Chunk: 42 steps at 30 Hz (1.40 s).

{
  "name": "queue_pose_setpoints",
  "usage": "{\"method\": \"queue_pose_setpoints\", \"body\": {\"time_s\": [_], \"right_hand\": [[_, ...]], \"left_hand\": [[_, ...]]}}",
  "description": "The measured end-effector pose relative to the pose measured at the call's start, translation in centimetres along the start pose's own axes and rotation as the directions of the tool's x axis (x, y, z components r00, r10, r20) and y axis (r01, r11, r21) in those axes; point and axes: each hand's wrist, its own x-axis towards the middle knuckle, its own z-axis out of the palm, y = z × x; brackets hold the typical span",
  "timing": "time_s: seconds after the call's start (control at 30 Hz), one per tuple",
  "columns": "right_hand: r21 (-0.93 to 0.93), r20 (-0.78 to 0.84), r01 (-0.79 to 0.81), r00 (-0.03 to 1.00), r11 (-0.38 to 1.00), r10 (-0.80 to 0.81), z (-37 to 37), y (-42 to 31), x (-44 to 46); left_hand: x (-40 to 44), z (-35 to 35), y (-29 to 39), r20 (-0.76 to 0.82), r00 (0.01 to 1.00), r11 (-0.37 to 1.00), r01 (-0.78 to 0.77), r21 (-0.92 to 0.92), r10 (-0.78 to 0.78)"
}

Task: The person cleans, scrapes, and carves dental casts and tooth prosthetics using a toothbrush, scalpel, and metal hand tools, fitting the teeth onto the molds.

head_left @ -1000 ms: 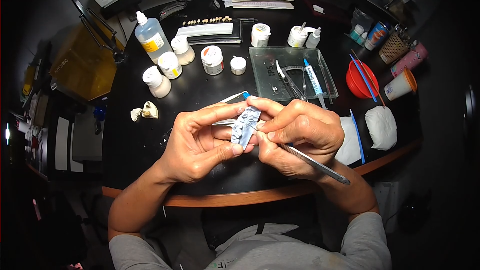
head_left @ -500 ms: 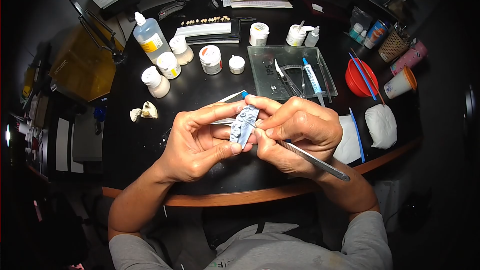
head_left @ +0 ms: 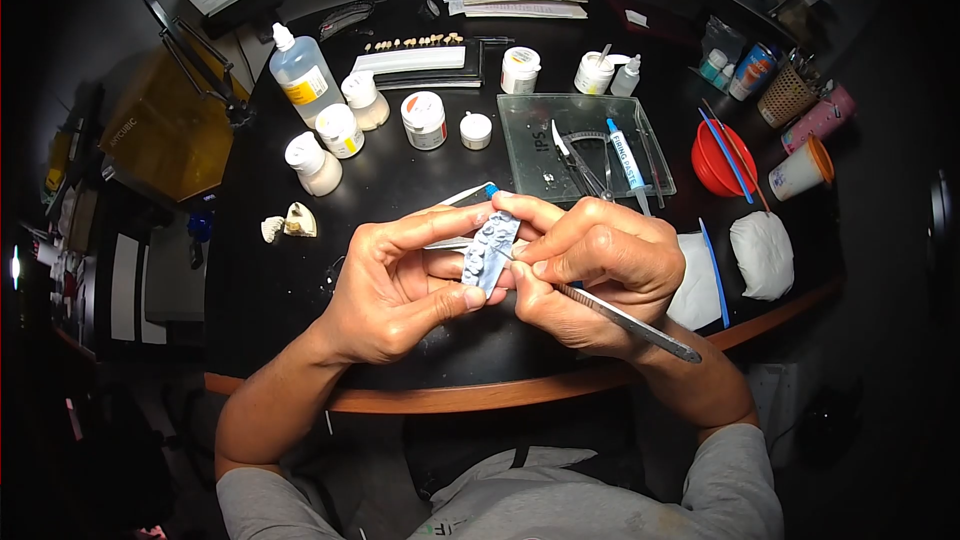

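Note:
Between its thumb and fingers, my left hand (head_left: 392,285) holds a grey-blue dental model (head_left: 489,248) with a row of teeth, tilted over the desk. My right hand (head_left: 607,275) grips a metal scalpel-like tool (head_left: 640,325) like a pen, its thin tip at the model's flat side. The right fingertips are close against the model's right edge. A blue-ended item (head_left: 491,191) shows just above the model; what it belongs to is partly hidden by the fingers.
A glass plate (head_left: 520,155) carries a firing paste syringe (head_left: 627,158) and metal instruments. White jars (head_left: 424,120) and a large bottle (head_left: 303,70) stand behind the left hand. At the right are a red bowl (head_left: 708,165) and a white wrapped bundle (head_left: 762,255).
The tool's rear end has shifted slightly upward since the earliest frame. Both hands keep nearly the same pose around the model.

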Motion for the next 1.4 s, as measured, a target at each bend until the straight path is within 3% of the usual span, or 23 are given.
{"method": "queue_pose_setpoints", "body": {"time_s": [0.37,0.83,1.4], "right_hand": [[-0.018,0.018,-0.009,1.000,1.000,0.009,-0.1,-0.2,0.0],[-0.033,0.104,0.036,0.994,0.999,-0.033,-0.5,0.0,0.1],[-0.007,0.021,0.001,1.000,1.000,-0.001,-0.1,-0.2,0.0]], "left_hand": [[-0.1,0.1,1.0,-0.033,0.991,0.991,0.126,-0.047,-0.128],[-0.1,0.1,0.6,-0.027,0.997,0.996,0.077,-0.037,-0.078],[-0.2,-0.1,0.4,-0.010,0.998,0.998,0.059,-0.033,-0.059]]}}
